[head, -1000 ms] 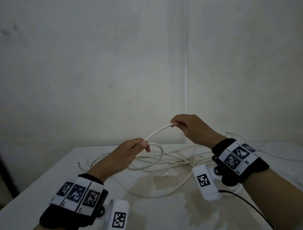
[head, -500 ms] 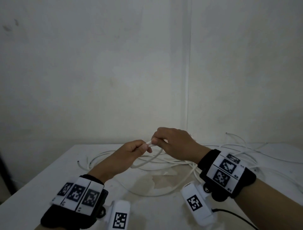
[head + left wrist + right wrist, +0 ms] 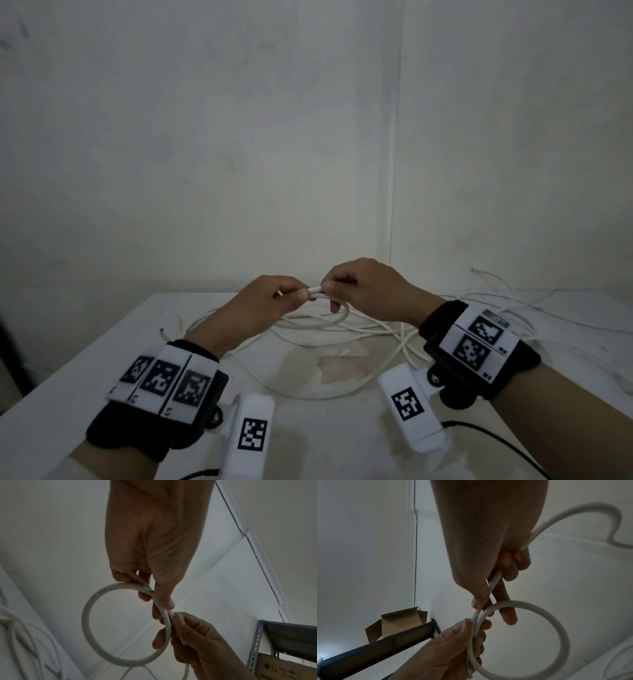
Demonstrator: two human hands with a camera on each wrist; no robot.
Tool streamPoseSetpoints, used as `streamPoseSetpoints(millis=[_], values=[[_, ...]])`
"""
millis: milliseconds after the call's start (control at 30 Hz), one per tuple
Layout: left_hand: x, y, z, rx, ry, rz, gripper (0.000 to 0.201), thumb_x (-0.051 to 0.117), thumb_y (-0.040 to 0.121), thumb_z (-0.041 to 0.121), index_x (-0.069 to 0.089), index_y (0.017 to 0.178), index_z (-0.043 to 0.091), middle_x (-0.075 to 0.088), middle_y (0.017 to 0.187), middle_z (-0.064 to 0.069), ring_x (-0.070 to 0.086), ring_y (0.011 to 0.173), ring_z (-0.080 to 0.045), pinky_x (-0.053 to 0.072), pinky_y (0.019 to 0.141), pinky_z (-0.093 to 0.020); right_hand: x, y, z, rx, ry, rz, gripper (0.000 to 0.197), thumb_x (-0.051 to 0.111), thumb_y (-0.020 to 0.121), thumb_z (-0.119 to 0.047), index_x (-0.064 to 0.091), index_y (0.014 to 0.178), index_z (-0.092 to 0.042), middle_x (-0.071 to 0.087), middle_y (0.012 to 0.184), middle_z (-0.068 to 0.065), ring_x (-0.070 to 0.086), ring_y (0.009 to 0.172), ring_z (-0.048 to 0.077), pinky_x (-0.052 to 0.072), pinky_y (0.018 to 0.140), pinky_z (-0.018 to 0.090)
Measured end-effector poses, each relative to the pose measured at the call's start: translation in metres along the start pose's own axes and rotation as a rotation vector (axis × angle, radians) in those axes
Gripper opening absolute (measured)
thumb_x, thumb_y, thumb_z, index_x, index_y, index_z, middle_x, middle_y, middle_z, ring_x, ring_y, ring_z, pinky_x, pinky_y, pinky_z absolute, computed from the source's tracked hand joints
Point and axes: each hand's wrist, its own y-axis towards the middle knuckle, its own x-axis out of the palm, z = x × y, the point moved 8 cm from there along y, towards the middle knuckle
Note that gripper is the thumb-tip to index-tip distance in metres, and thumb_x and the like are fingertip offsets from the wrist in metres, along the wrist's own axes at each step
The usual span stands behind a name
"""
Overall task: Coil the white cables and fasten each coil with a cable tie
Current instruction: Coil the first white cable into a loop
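Observation:
A stiff white cable [image 3: 315,290] runs between my two hands, held above the table. My left hand [image 3: 301,295] pinches a small loop [image 3: 345,313] of it, which hangs below the fingers. My right hand [image 3: 329,288] pinches the same cable just beside the left fingertips. In the left wrist view my left hand [image 3: 155,599] holds the round loop [image 3: 89,622] where its turns cross, and the right hand [image 3: 197,635] grips beside it. In the right wrist view my right hand [image 3: 489,601] feeds the cable [image 3: 539,527] onto the loop [image 3: 563,635]. I see no cable tie.
More white cables [image 3: 342,330] lie tangled on the white table [image 3: 102,359], and thinner ones [image 3: 513,308] spread to the right. The table stands in a wall corner. A metal shelf [image 3: 283,635] and an open cardboard box [image 3: 397,620] show in the wrist views.
My right hand has come down and to the left with the cable until it meets my left hand. The left hand has stayed in place, holding the loop.

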Motion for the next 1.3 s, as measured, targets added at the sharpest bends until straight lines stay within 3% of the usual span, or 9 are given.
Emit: streamPoseSetpoints(millis=[167, 433, 533, 733, 800, 1000, 1133, 1200, 1300], values=[[-0.002, -0.002, -0.004, -0.008, -0.037, 0.054, 0.018, 0.061, 0.087, 0.024, 0.063, 0.074, 0.036, 0.058, 0.081, 0.01, 0.045, 0.063, -0.001, 0.033, 0.056, -0.007, 0.003, -0.002, 0.003, -0.001, 0.026, -0.021, 0.019, 0.049, 0.093, -0.036, 0.058, 0.076, -0.038, 0.063, 0.073, -0.02, 0.054, 0.073, 0.006, 0.04, 0.069, 0.027], [-0.018, -0.007, -0.01, -0.007, -0.215, 0.17, 0.015, 0.058, 0.089, 0.021, 0.07, 0.08, 0.021, 0.057, 0.057, 0.017, 0.042, 0.059, 0.001, 0.033, 0.053, -0.004, -0.008, -0.003, 0.019, 0.001, 0.118, 0.021, 0.017, 0.053, 0.092, -0.032, 0.069, 0.099, -0.033, 0.064, 0.089, -0.022, 0.056, 0.093, 0.0, 0.043, 0.086, 0.028], [-0.018, -0.008, -0.008, -0.017, -0.278, 0.153, 0.017, 0.052, 0.092, 0.015, 0.068, 0.089, 0.012, 0.055, 0.052, 0.02, 0.044, 0.051, 0.005, 0.033, 0.051, -0.002, -0.004, -0.005, 0.02, 0.008, 0.126, 0.005, 0.019, 0.052, 0.093, -0.034, 0.067, 0.104, -0.032, 0.063, 0.094, -0.02, 0.052, 0.075, -0.014, 0.037, 0.073, 0.019], [-0.013, -0.002, -0.008, -0.057, -0.15, 0.102, 0.023, 0.045, 0.096, 0.018, 0.067, 0.091, 0.02, 0.049, 0.066, 0.009, 0.043, 0.051, 0.007, 0.033, 0.05, -0.006, -0.005, -0.001, 0.012, 0.015, -0.076, 0.045, 0.024, 0.043, 0.096, -0.035, 0.064, 0.089, -0.025, 0.065, 0.081, -0.012, 0.056, 0.073, 0.01, 0.041, 0.068, 0.028], [-0.007, -0.001, -0.009, -0.096, -0.092, 0.051, 0.027, 0.041, 0.098, 0.018, 0.066, 0.088, 0.024, 0.051, 0.072, 0.005, 0.045, 0.059, 0.0, 0.035, 0.055, -0.014, -0.006, -0.003, 0.009, -0.001, -0.156, 0.048, 0.025, 0.041, 0.097, -0.035, 0.062, 0.087, -0.026, 0.059, 0.071, -0.015, 0.049, 0.061, 0.005, 0.036, 0.06, 0.023], [0.014, 0.002, 0.019, 0.135, 0.277, 0.045, 0.015, 0.049, 0.093, 0.032, 0.057, 0.091, 0.019, 0.049, 0.074, 0.01, 0.045, 0.063, -0.001, 0.034, 0.058, -0.013, -0.007, 0.0, -0.009, -0.07, -0.339, 0.07, 0.032, 0.035, 0.097, -0.04, 0.062, 0.105, -0.025, 0.065, 0.086, -0.007, 0.051, 0.071, 0.011, 0.035, 0.063, 0.025], [0.013, 0.004, 0.014, 0.114, 0.157, 0.066, 0.031, 0.047, 0.095, 0.026, 0.043, 0.065, 0.019, 0.037, 0.057, 0.008, 0.038, 0.048, -0.003, 0.031, 0.051, -0.016, -0.013, -0.001, -0.003, -0.039, -0.162, 0.066, 0.028, 0.042, 0.094, -0.043, 0.064, 0.095, -0.025, 0.064, 0.079, -0.011, 0.052, 0.066, 0.006, 0.039, 0.065, 0.024], [0.01, 0.004, 0.012, 0.098, 0.083, 0.064, 0.029, 0.048, 0.095, 0.026, 0.048, 0.068, 0.016, 0.037, 0.058, 0.008, 0.038, 0.047, -0.001, 0.03, 0.049, -0.015, -0.013, 0.0, 0.001, -0.035, -0.065, 0.065, 0.025, 0.043, 0.094, -0.042, 0.063, 0.084, -0.029, 0.063, 0.074, -0.016, 0.055, 0.071, 0.007, 0.042, 0.067, 0.026], [0.007, 0.005, 0.006, 0.05, -0.021, 0.045, 0.026, 0.047, 0.095, 0.026, 0.057, 0.08, 0.008, 0.039, 0.061, 0.008, 0.036, 0.046, 0.0, 0.029, 0.051, -0.014, -0.014, 0.002, 0.004, -0.043, 0.035, 0.083, 0.028, 0.045, 0.095, -0.037, 0.055, 0.069, -0.038, 0.057, 0.06, -0.019, 0.049, 0.06, 0.002, 0.039, 0.062, 0.024]])
